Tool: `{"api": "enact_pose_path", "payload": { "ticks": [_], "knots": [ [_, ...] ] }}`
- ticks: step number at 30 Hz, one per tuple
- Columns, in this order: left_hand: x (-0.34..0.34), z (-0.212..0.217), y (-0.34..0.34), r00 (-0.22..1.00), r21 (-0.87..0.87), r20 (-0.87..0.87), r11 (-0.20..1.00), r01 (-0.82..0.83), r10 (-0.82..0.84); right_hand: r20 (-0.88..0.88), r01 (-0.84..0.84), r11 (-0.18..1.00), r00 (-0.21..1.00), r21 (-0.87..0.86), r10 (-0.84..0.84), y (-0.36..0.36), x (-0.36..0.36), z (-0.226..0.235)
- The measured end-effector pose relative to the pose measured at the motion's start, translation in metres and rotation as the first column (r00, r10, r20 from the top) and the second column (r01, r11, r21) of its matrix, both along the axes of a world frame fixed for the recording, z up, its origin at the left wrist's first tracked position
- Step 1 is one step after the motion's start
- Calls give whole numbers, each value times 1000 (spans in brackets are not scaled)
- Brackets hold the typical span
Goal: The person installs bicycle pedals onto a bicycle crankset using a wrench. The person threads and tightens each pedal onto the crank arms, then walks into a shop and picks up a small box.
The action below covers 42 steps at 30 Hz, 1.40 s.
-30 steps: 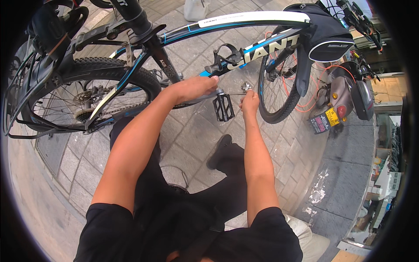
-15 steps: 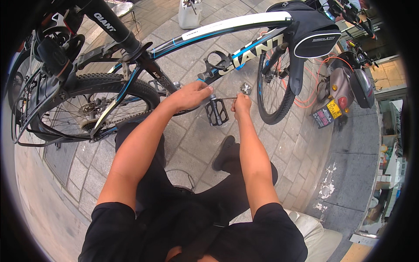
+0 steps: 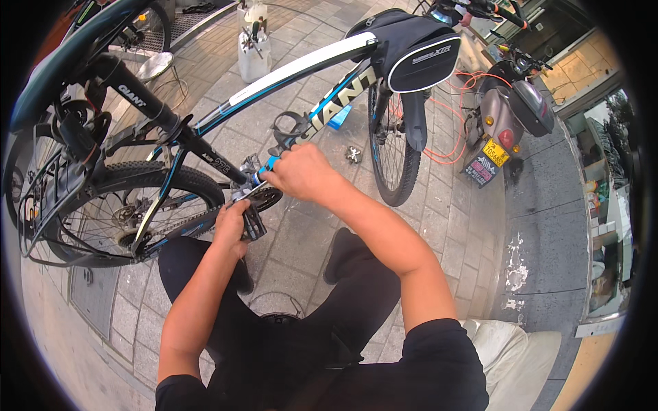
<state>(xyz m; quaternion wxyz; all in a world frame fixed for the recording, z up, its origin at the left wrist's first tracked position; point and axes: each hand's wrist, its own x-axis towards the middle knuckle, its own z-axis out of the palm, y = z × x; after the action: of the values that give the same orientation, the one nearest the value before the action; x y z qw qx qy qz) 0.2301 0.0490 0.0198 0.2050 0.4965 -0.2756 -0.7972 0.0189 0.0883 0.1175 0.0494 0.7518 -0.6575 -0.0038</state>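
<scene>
a: nearest the camera, what's there?

b: the person's own dark-trousered legs, folded low over the paving, and a pale cushion (image 3: pixel 510 349) under them at the right, so they seem to sit close to the bicycle's middle.

a: and the hands?

b: the left hand (image 3: pixel 232 222) is clenched around the black pedal (image 3: pixel 252 222), likely to keep the crank from turning. the right hand (image 3: pixel 299 171) is closed on a blue-handled tool (image 3: pixel 264 171), whose metal end points down at the crank by the chainring (image 3: pixel 264 198). one hand braces, the other levers, by the look of it.

a: where is the bicycle itself?

b: it stands upright across the view just beyond the hands: rear wheel (image 3: pixel 116 212) to the left, white-and-blue frame (image 3: pixel 295 72) rising to the right, a black frame bag (image 3: pixel 415 51) hung at the front, front wheel (image 3: pixel 394 151) behind the right forearm.

a: farther out?

b: a small metal part (image 3: pixel 354 155) lies on the paving stones near the front wheel. a white container (image 3: pixel 255 48) stands behind the frame, a scooter (image 3: pixel 510 109) is parked at the right, with an orange cable (image 3: pixel 445 147) trailing on the ground beside it.
</scene>
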Motion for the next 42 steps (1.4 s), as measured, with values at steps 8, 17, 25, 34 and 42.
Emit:
{"api": "enact_pose_path", "payload": {
  "ticks": [8,17,25,34,42],
  "knots": [
    [-34,26,-11,994,-179,-91,983,47,-64,114,47,941,989,336,-91,-16,-11,36],
    [-72,19,-15,988,-201,-64,972,125,-140,363,47,975,923,218,-125,-2,-68,-30],
    [-47,28,24,985,-172,-122,980,97,-119,358,-24,944,928,329,-101,36,-47,-5],
    [-15,16,48,982,-37,-173,997,70,-75,245,20,952,965,304,-98,59,-4,22],
    [-10,28,52,987,-131,-112,987,98,-113,296,-43,945,953,324,-58,51,-5,10]
  ]
}}
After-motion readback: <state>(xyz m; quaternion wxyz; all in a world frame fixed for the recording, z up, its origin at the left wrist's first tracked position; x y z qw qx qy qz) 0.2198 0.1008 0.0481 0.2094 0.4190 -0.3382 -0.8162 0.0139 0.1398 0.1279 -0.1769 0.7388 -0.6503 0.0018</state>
